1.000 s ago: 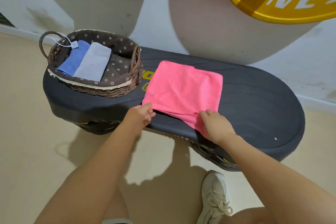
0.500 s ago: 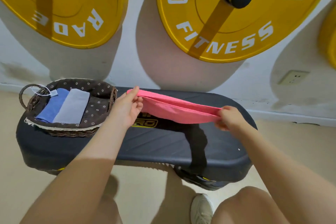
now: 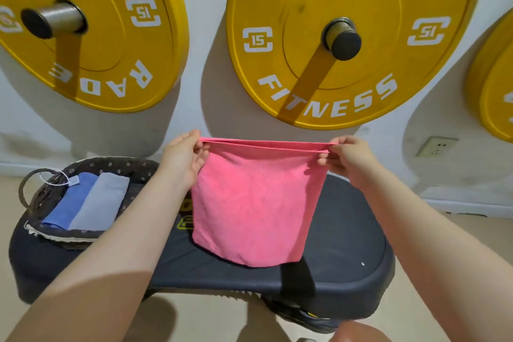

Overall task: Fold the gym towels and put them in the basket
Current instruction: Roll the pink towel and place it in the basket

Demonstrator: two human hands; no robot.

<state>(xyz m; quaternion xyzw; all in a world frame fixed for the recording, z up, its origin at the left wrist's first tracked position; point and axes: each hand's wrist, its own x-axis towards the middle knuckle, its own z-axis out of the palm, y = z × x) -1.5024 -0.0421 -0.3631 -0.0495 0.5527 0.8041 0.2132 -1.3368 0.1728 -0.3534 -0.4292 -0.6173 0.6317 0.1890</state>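
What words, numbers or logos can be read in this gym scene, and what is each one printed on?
"FITNESS": white, on the middle yellow plate.
"15": in white bracket marks, left and right on that plate.
"RADE": end of a cut-off word, on the left yellow plate.
"15": bracket mark, also on the left plate.
Yellow lettering on the black bench: mostly hidden by the pink towel, unreadable.
Basket tag: too small to read.

Fuzzy cloth towel point(image 3: 254, 203); basket point(image 3: 36, 197) seemingly wicker.
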